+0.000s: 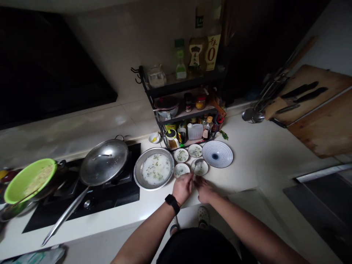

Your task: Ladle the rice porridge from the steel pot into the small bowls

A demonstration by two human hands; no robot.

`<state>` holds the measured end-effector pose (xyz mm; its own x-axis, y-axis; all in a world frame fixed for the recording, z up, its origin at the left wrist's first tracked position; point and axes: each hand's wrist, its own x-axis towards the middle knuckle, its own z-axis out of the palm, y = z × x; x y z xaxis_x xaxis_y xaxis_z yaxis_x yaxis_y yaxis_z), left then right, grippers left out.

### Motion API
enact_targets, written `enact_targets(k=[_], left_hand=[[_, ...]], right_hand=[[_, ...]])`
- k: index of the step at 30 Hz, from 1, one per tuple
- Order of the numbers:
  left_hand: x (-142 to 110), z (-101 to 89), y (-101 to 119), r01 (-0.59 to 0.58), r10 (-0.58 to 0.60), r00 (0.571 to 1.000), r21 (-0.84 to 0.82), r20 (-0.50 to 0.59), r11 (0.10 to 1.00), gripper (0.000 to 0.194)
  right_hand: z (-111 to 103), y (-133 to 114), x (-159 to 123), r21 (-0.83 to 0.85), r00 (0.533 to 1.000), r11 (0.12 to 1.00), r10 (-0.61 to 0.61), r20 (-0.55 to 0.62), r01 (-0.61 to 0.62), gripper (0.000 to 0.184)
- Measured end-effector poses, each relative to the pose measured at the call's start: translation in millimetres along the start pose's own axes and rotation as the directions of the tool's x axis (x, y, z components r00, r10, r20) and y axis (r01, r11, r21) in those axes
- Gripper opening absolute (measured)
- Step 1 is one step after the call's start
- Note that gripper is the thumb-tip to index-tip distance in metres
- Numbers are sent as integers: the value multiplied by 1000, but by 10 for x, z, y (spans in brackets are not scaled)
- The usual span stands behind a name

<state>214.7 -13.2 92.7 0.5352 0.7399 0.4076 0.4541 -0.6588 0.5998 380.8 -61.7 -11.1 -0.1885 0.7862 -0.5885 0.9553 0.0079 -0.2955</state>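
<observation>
My left hand (pixel 183 188), with a dark watch on its wrist, is closed in front of the small bowls. Its fingertips meet the handle end of a spoon (pixel 196 165) that dips into the near right small bowl (pixel 202 169). My right hand (pixel 205 189) is close beside it, at that bowl's near edge; its fingers are dim, and I cannot tell whether they grip the rim. Other small bowls of pale liquid with green bits, such as the near left one (pixel 181 170), sit around it. A large metal basin (pixel 136 174) of similar liquid is to the left.
A patterned plate (pixel 224 154) lies right of the bowls. Behind stands a black spice rack (pixel 162 90). On the left are a lidded pan (pixel 106 165) on the black hob (pixel 121 192) and a green basket (pixel 13 185). Cutting boards (pixel 316 82) with knives lean far right.
</observation>
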Motion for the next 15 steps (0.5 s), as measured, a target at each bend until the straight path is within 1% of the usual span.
enact_targets(k=[1,2,4,6,7,8,9,10,11,12,13,14,15], left_hand=[[-23,-10,6,-99,97,994,54,42,994,31],[-50,-17,3,-188,180,980,92,84,978,33],[-111,-21,-17,-320,299,942,133,152,938,38],[-171,-21,-38,-386,360,914,130,186,913,39],[-196,-24,-43,-389,366,912,113,186,914,38],[-214,-31,-42,-366,349,921,83,171,927,37],[-223,-43,-39,-309,301,944,42,139,950,36],[-224,-61,-35,-211,211,973,-12,88,977,33],[-216,-86,-35,-75,77,997,-87,20,993,31],[-202,-120,-46,84,-96,994,-187,-56,979,29],[-185,-163,-73,240,-290,948,-310,-127,920,30],[-169,-218,-119,361,-476,861,-445,-177,820,32],[-161,-284,-187,429,-629,750,-575,-202,696,36]], right_hand=[[23,4,17,-3,1000,1000,4,-1,-4,100],[42,5,34,-11,1000,1000,10,7,-10,101],[66,-2,60,-28,999,999,18,31,-17,101],[67,-10,63,-28,999,999,28,45,-27,101],[57,-12,55,-21,999,999,29,43,-28,101],[42,-12,41,-11,999,1000,25,36,-25,101],[22,-11,22,-4,999,1000,20,29,-20,101],[-3,-11,0,0,1000,1000,12,24,-12,100],[-29,-11,-22,1,1000,1000,5,20,-5,100],[-56,-14,-43,-1,1000,1000,1,20,-1,99],[-81,-18,-60,-5,1000,1000,2,24,-2,99],[-101,-25,-72,-13,999,1000,7,32,-7,100],[-115,-33,-79,-22,999,1000,14,40,-13,100]])
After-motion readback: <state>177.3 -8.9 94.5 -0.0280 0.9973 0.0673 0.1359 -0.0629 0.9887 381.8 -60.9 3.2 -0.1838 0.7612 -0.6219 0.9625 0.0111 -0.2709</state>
